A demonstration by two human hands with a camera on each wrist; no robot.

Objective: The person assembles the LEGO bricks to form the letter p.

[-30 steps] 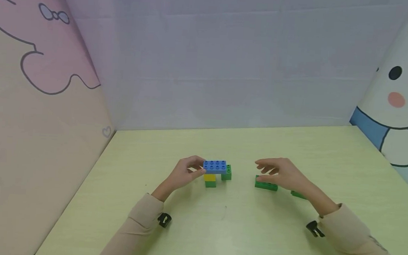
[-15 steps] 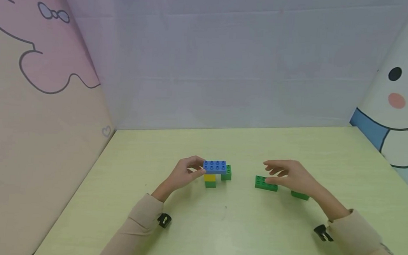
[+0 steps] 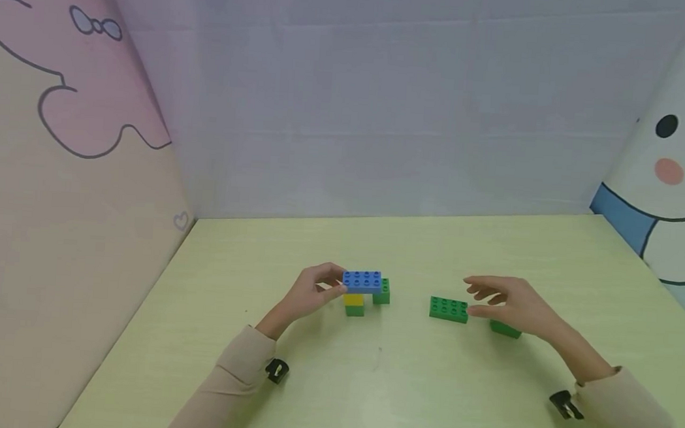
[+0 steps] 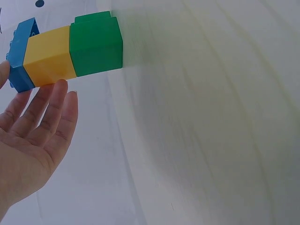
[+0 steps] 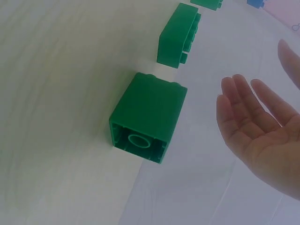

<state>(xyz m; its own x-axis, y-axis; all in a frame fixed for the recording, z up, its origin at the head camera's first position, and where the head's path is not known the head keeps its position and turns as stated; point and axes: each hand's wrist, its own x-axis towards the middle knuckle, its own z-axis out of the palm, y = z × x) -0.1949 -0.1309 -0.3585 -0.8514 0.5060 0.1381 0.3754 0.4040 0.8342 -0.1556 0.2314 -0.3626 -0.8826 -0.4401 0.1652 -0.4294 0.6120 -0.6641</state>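
Observation:
At centre in the head view, my left hand (image 3: pixel 309 294) pinches the left end of a blue toy building brick (image 3: pixel 362 281). Below that end sits a yellow brick (image 4: pixel 49 55) on a green brick (image 4: pixel 96 46); all three line up in the left wrist view. Another green brick (image 3: pixel 382 291) shows behind the blue one's right end. My right hand (image 3: pixel 516 303) hovers with loosely bent fingers, holding nothing. Its thumb tip appears near a flat green eight-stud brick (image 3: pixel 448 309). Under the hand is a larger green brick (image 5: pixel 147 103), lying with its hollow underside towards the right wrist camera.
A pale yellow-green tabletop (image 3: pixel 414 388) carries the bricks. A whitish sheet (image 3: pixel 396 112) hangs along its back edge. Printed cartoon panels stand at the left (image 3: pixel 102 107) and right (image 3: pixel 677 228). Black clips hang by both sleeves.
My right hand has moved to the right and slightly nearer, from over the flat green brick to above the larger green one. My left hand keeps its hold on the blue brick.

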